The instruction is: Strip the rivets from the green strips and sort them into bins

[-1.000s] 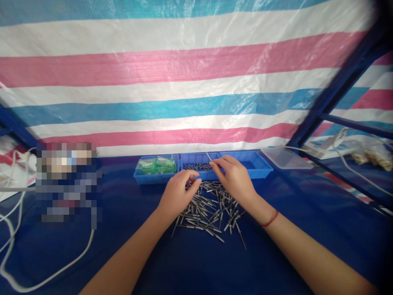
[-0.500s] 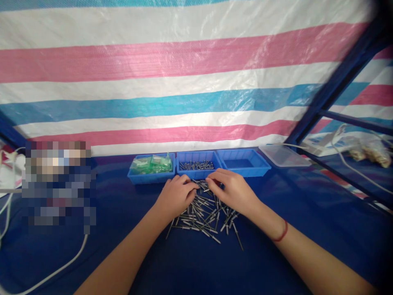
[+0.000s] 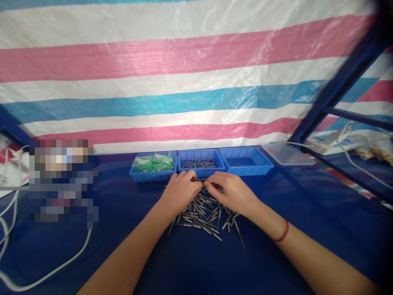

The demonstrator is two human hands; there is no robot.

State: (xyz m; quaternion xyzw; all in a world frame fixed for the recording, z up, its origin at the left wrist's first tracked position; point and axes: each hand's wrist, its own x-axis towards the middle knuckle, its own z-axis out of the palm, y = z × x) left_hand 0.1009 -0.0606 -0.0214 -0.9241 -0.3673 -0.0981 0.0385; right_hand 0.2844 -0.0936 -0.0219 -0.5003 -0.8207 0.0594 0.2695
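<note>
A loose heap of blind rivets, with thin dark pins and pale silvery bodies, lies on the blue table. Over its far side my left hand is closed, thumb and fingers pinched on blind rivets at its tip. My right hand faces it, fingertips almost meeting the left ones and also pinched on rivets. How many rivets are between the fingers is hidden. Just beyond both hands stands the middle blue bin, holding more small metal pieces that look like rivets.
The left blue bin holds green-and-clear plastic packets. To the right is another blue bin, beside a clear plastic lid. A white cable curves over the table at left. A striped sheet hangs behind.
My left hand has moved right and my fingertips have come together above the rivets. The right hand stays almost in place. The view has shifted slightly.
</note>
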